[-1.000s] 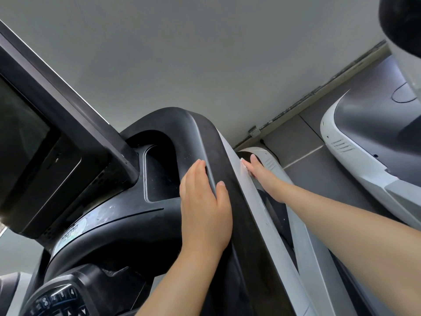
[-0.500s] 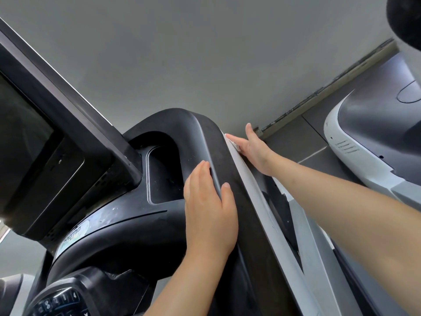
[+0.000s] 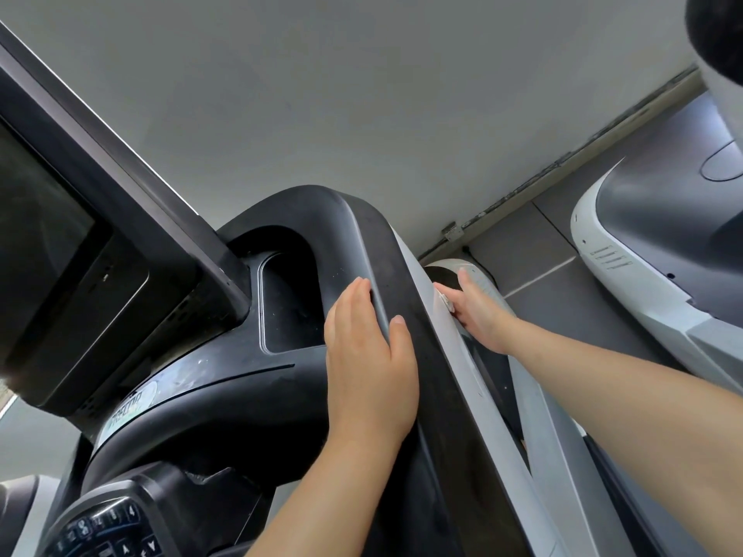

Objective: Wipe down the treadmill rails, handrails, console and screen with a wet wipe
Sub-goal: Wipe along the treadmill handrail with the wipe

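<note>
hands 2 [image 3: 370, 355] [image 3: 480, 311] | screen 1 [image 3: 36, 235] | keypad 1 [image 3: 104, 528] | wipe 1 [image 3: 445, 300]

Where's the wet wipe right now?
Head view, right of centre: the wet wipe is under the right hand, pressed against the grey side rail.

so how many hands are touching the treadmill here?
2. Left hand lies flat on the black console rim; right hand presses the grey side rail, something white under its fingers.

grey tiled floor [image 3: 534, 243], treadmill base [image 3: 643, 283] standing on it
</note>
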The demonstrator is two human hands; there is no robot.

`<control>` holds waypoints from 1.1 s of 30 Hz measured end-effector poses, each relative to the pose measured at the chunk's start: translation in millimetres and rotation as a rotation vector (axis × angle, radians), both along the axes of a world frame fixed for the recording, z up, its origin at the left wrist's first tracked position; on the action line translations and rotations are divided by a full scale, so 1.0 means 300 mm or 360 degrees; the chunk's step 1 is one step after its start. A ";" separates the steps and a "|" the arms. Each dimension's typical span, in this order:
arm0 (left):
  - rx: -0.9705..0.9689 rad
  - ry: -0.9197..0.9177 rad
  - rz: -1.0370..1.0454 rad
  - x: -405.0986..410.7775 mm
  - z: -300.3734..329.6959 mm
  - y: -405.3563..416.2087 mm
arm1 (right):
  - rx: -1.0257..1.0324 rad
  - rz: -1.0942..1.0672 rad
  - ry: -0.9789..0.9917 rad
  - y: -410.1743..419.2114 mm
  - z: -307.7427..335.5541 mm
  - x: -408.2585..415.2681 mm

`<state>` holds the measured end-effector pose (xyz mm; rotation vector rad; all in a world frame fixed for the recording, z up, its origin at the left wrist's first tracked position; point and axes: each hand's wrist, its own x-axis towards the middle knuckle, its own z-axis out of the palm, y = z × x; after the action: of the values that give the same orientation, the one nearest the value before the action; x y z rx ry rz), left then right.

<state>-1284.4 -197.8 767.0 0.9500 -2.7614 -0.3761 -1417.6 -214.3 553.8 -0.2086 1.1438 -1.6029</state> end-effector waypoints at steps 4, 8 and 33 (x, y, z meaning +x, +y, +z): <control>0.0004 -0.0009 0.0004 0.000 0.002 -0.001 | 0.0008 -0.0007 0.0040 0.068 -0.009 0.053; 0.0018 -0.0012 -0.0008 0.001 0.006 0.005 | -0.0092 -0.0064 0.0082 0.078 0.068 0.029; 0.0069 0.0080 0.0018 -0.002 0.008 0.009 | -0.0214 0.0018 0.1046 -0.056 0.517 -0.145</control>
<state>-1284.9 -195.1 769.5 0.9525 -2.7121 -0.4537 -1461.2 -231.0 708.9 -0.8769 1.5152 -1.6484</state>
